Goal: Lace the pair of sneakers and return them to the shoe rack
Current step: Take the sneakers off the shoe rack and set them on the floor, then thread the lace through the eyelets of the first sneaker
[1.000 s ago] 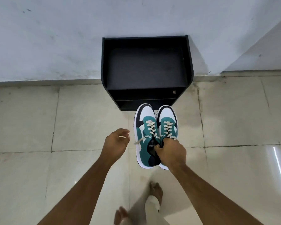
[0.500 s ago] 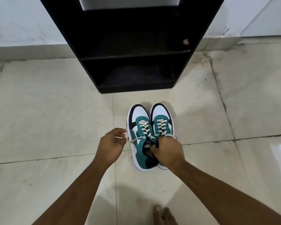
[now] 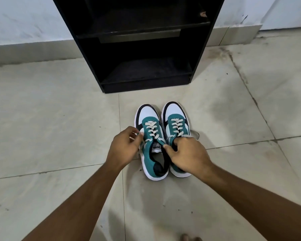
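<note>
Down at the middle of the floor, the right hand (image 3: 186,154) is clamped on the inner collars of both sneakers, fingers hooked into the right sneaker (image 3: 176,134) and thumb pressing the tongue edge of the left sneaker (image 3: 152,145). Beside it, the left hand (image 3: 125,146) is curled at the left sneaker's outer side, fingertips pinching a loose lace end (image 3: 142,144). Both sneakers are laced, side by side and touching, toes pointing at the shoe rack (image 3: 142,44). That black rack stands against the wall (image 3: 24,23), just beyond the toes; its bottom shelf (image 3: 146,73) and the shelf above hold no shoes that I can see. Pale floor tiles (image 3: 50,119) lie bare on either side of the pair.
</note>
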